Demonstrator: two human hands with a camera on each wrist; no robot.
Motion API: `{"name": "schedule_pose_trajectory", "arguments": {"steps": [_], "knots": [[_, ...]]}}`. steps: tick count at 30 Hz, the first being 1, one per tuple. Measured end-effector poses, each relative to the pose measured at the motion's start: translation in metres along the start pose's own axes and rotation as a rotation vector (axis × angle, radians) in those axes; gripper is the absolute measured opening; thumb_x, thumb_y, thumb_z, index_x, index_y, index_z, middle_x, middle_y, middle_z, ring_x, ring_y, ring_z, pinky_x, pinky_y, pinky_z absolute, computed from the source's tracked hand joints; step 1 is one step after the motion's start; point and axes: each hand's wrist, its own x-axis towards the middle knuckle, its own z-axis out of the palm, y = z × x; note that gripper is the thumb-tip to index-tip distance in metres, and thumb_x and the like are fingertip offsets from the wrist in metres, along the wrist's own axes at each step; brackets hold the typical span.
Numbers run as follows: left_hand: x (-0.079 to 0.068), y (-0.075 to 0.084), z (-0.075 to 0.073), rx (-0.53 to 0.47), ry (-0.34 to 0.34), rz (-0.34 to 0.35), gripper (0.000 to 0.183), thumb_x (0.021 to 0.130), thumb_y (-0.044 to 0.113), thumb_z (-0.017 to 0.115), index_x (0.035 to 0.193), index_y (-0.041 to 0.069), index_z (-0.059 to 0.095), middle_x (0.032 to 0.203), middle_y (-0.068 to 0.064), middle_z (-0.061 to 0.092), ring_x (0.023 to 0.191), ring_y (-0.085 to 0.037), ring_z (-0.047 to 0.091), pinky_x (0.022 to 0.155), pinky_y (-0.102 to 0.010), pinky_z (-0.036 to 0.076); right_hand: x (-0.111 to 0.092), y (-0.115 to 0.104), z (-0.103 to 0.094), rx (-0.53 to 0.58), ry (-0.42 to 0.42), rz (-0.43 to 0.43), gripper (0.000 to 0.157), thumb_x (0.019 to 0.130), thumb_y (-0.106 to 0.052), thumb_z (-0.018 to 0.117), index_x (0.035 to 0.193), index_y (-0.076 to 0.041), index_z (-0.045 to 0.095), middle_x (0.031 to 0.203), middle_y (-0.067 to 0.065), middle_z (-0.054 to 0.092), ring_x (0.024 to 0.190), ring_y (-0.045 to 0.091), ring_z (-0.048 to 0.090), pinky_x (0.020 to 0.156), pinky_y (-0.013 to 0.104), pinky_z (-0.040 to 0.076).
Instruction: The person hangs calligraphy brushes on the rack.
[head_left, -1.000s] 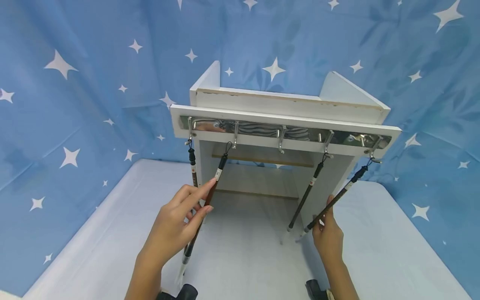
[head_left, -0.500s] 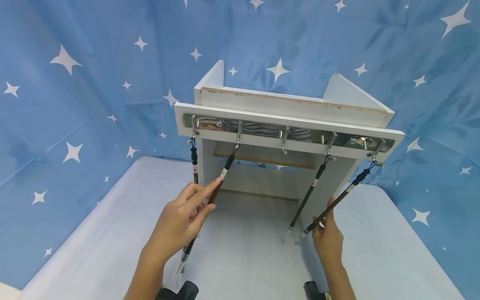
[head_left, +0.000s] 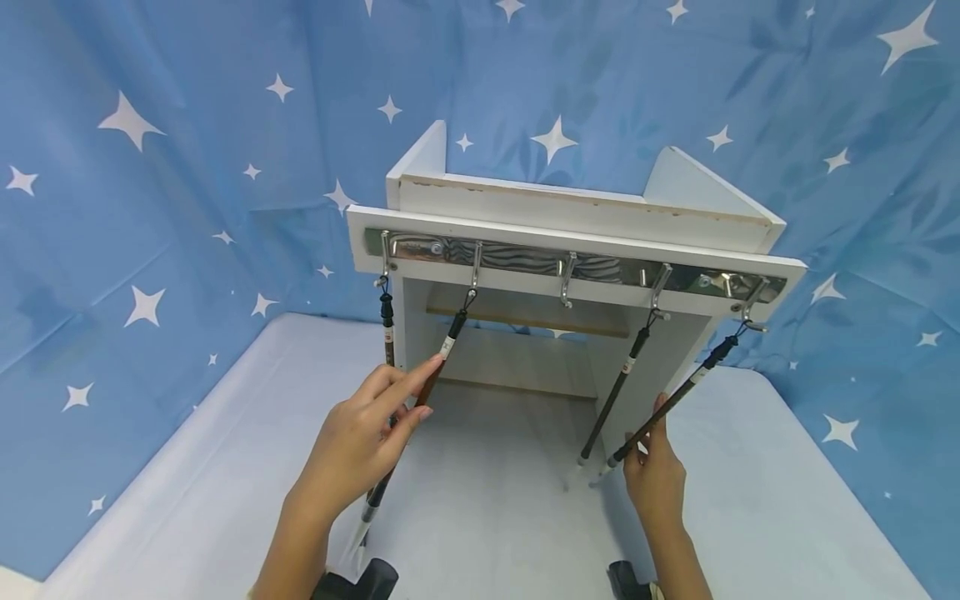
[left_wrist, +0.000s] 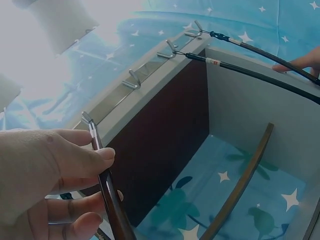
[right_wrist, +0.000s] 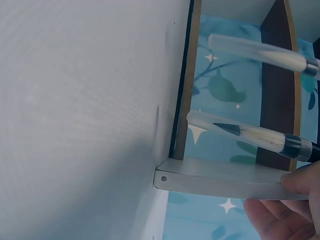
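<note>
My left hand pinches a dark brown calligraphy brush between thumb and fingers. Its cord loop hangs on the second hook from the left. Beside it another brush hangs from the leftmost hook, partly hidden by the hand. Two more dark brushes hang at the right, an inner one and an outer one. Clear caps cover the bristle ends. Behind the outer brush, my right hand grips the edge of the rack's white side panel, thumb on one side and fingers on the other.
The white rack carries a shiny metal hook strip along its front board. Its middle hook bears nothing. A pale cloth covers the table, and a blue star-patterned curtain hangs behind.
The loop of the brush in my left hand was beside the second hook and is now on it, the brush having shifted slightly right. My right hand stays at the panel.
</note>
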Motion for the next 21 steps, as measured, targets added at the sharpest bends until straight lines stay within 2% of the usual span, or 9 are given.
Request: {"name": "schedule_pose_trajectory", "arguments": {"steps": [9, 21], "knots": [[-0.0016, -0.0014, 0.0006, -0.012, -0.018, -0.025, 0.058, 0.079, 0.008, 0.069, 0.132, 0.021, 0.049, 0.088, 0.002, 0.051, 0.061, 0.000, 0.052, 0.048, -0.010, 0.039, 0.0001, 0.0001, 0.0000, 0.000, 0.004, -0.005, 0.091, 0.075, 0.015, 0.060, 0.147, -0.016, 0.014, 0.096, 0.032, 0.061, 0.076, 0.045, 0.064, 0.053, 0.043, 0.053], [-0.0007, -0.0036, 0.0028, -0.017, -0.057, -0.060, 0.068, 0.078, 0.007, 0.070, 0.138, 0.014, 0.040, 0.090, -0.001, 0.055, 0.065, -0.005, 0.058, 0.053, -0.013, 0.046, 0.0007, -0.0009, -0.0012, -0.003, -0.015, 0.023, 0.090, 0.076, 0.014, 0.060, 0.147, -0.016, 0.014, 0.098, 0.031, 0.061, 0.078, 0.045, 0.063, 0.056, 0.045, 0.053]]}}
